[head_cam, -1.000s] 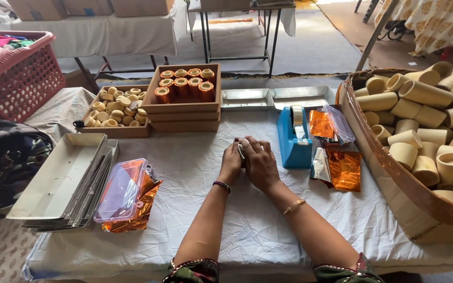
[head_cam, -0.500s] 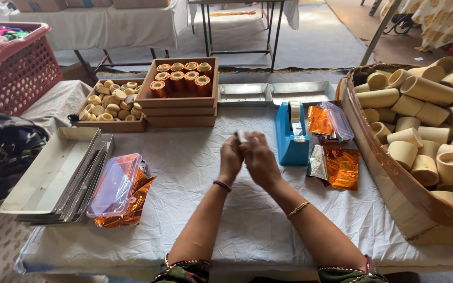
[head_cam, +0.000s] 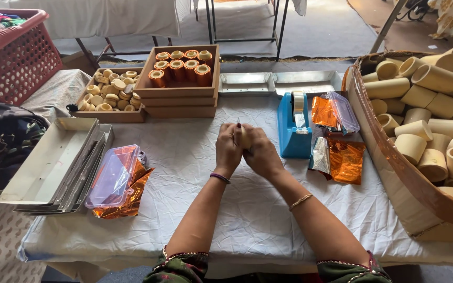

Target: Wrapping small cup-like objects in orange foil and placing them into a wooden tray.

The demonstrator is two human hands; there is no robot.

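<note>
Just left of the blue tape dispenser (head_cam: 293,137), both hands' fingers (head_cam: 230,137) curl tight around a small pale piece (head_cam: 242,137), mostly hidden

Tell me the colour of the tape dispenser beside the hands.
Blue; the tape dispenser shows clearly in the head view.
</note>
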